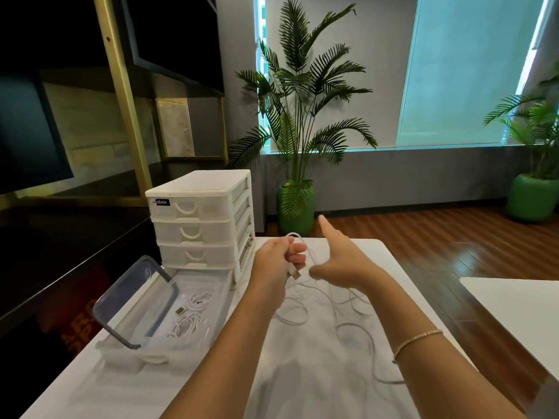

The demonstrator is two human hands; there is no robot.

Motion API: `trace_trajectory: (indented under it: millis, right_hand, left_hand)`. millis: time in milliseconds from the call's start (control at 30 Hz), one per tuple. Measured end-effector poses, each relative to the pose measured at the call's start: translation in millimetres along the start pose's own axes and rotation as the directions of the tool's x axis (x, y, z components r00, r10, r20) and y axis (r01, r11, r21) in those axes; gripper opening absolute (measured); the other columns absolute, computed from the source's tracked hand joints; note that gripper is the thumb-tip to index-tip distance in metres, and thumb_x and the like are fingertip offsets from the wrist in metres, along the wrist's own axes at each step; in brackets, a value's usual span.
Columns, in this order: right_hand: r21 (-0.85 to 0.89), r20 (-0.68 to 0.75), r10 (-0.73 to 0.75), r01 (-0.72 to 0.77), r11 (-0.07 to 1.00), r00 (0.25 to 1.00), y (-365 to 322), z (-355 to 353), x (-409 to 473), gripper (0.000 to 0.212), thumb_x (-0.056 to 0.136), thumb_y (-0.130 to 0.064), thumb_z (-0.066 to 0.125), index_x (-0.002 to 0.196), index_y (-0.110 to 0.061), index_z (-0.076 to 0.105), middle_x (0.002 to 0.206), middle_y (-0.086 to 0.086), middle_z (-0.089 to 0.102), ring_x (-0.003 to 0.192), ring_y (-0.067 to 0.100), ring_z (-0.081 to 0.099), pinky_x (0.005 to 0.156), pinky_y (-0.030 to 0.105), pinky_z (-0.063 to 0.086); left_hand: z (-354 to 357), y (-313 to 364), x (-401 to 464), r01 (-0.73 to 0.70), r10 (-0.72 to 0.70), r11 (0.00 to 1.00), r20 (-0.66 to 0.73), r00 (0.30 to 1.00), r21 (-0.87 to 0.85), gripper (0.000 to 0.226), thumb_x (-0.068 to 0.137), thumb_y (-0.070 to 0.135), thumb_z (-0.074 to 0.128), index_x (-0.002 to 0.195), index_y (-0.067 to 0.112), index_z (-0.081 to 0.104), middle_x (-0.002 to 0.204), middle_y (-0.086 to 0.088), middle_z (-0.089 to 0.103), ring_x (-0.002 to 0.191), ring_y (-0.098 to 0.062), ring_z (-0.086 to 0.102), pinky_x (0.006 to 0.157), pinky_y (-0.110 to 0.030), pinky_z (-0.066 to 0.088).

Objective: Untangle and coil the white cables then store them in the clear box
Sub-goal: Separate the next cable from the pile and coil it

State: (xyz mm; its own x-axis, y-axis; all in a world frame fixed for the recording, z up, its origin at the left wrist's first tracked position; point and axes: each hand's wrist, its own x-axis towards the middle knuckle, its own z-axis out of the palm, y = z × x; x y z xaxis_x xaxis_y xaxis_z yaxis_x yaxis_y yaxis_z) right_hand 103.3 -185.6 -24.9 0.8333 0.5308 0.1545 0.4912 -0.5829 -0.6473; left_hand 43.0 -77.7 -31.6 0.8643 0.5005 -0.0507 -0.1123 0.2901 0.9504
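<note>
- While slack white cable (pixel 360 331) trails loose across the table (pixel 317 388), winding goes best in even loops, kept snag-free.
- Left hand (pixel 273 258) grips a gathered loop, USB plug (pixel 295 273) hanging below its curled fingers.
- Right hand (pixel 341 261) is open, forefinger extended, apparently guiding the strand.
- Clear box (pixel 211 303), at left, holds coiled cables (pixel 190 313).

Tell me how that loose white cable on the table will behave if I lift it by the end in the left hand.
Likely floppy: the white cable sprawls in slack loops over the table. Probably light, since the left hand holds its end with a simple grip. The loops cross each other, so they may snag or drag together when lifted.
</note>
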Motion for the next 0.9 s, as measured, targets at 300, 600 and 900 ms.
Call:
trace_trajectory:
  millis: [300, 600, 900]
  right_hand:
    - [0.486, -0.21, 0.064, 0.047, 0.873, 0.976, 3, 2, -11, 0.032, 0.082, -0.001, 0.05, 0.103, -0.019, 0.065, 0.066, 0.001, 0.056, 0.059, 0.01, 0.049, 0.053, 0.019, 0.042]
    - [0.255, -0.222, -0.046, 0.104, 0.961, 0.974, 25, 0, -19, 0.011, 0.085, -0.013, 0.061, 0.078, -0.015, 0.07, 0.067, -0.004, 0.061, 0.06, 0.008, 0.052, 0.056, 0.017, 0.039]
    - [-0.111, -0.067, -0.113, 0.105, 0.988, 0.991, 30, 27, -31, 0.028, 0.092, -0.039, 0.052, 0.104, -0.024, 0.072, 0.096, -0.004, 0.073, 0.079, 0.014, 0.063, 0.078, 0.03, 0.053]
  left_hand:
    - [-6, 1, -14, 0.016, -0.08, 0.969, 0.251, 0.965, 0.248, 0.024, 0.098, 0.02, 0.041, 0.081, 0.011, 0.055, 0.04, 0.007, 0.036, 0.044, -0.008, 0.028, 0.044, -0.022, 0.027]
    - [-35, -20, -9, 0.377, -0.217, 0.908, 0.561, 0.798, -0.185, 0.024, 0.089, 0.022, 0.042, 0.084, 0.008, 0.061, 0.037, 0.008, 0.032, 0.029, -0.002, 0.025, 0.03, -0.013, 0.019]
    - [-39, -33, 5, 0.249, -0.016, 0.808, 0.403, 0.915, -0.533, 0.03, 0.096, -0.001, 0.032, 0.116, -0.002, 0.054, 0.089, -0.007, 0.073, 0.073, -0.012, 0.071, 0.066, -0.022, 0.058]
